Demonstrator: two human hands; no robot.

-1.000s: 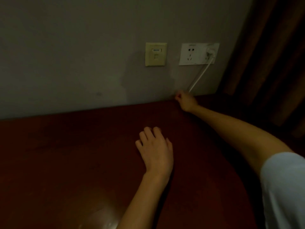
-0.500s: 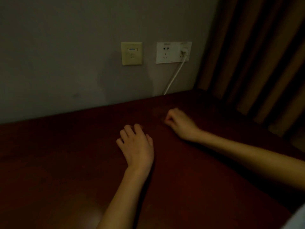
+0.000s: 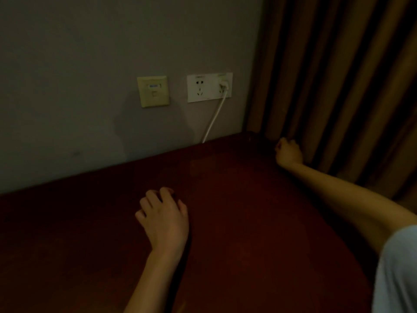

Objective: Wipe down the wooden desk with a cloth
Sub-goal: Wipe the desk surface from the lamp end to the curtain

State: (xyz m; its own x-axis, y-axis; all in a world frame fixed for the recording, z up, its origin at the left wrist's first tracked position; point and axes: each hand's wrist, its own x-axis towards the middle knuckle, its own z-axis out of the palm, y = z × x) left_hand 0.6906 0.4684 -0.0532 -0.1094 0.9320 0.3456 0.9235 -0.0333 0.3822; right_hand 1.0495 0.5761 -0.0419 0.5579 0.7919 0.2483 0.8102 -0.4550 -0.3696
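The wooden tabletop (image 3: 237, 211) is dark red-brown and fills the lower half of the head view. Its rear edge runs along the wall (image 3: 79, 75) and its far right corner meets the curtain (image 3: 338, 86). The left hand (image 3: 164, 218) rests on the tabletop near the middle, back of the hand up. Its fingers are loosely bent with the tips on the wood, and I see nothing gripped in it. The right hand (image 3: 288, 152) is at the far right corner of the tabletop, just beside the curtain folds, with the arm stretched out across the surface. Its fingers are curled inward into a closed shape. The light is poor, so I cannot tell whether they enclose a cloth or anything else. A pale sleeve (image 3: 397, 274) covers the right upper arm at the lower right edge of the view. On the wall above the rear edge of the tabletop I see a yellowish faceplate (image 3: 153, 91) and, just to its right, a white socket plate (image 3: 204, 88). A white plug (image 3: 224, 84) sits in the right-hand outlet of the socket plate. Its white cable (image 3: 213, 120) runs down and to the left, meeting the rear edge of the tabletop. The curtain hangs in vertical brown folds along the right side.
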